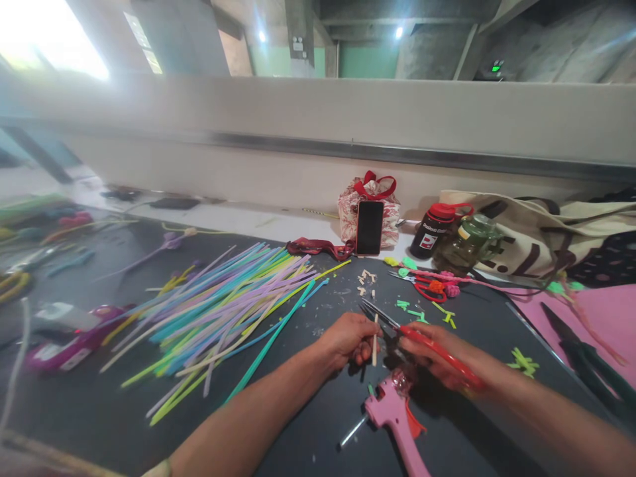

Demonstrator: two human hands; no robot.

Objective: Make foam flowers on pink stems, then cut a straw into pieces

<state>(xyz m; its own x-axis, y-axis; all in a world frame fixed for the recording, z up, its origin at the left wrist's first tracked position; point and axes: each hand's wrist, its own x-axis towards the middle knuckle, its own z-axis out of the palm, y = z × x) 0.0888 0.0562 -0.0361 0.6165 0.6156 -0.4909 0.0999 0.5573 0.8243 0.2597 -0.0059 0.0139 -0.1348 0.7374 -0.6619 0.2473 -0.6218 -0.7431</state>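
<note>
A short cream-coloured stick, perhaps a piece of pipe cleaner (pixel 375 344), is pinched upright in my left hand (pixel 350 338). Red-handled scissors (pixel 442 354) sit in my right hand (pixel 437 351), with the fingers wrapped round the handle. The metal blades point up and left, just above the left fingertips and close to the top of the stick. Below my hands lies a pink glue gun (pixel 392 411). Small cream cut pieces (pixel 365 281) are scattered beyond the blades, and green cut pieces (pixel 412 311) lie to their right.
A large bundle of coloured pipe cleaners (pixel 223 305) spreads to the left. A phone (pixel 370 228) leans on a patterned bag (pixel 348 212) at the back. Two bottles, black (pixel 428 232) and green (pixel 464 245), stand at right, near dark pliers (pixel 581 351). A purple glue gun (pixel 64 351) lies far left.
</note>
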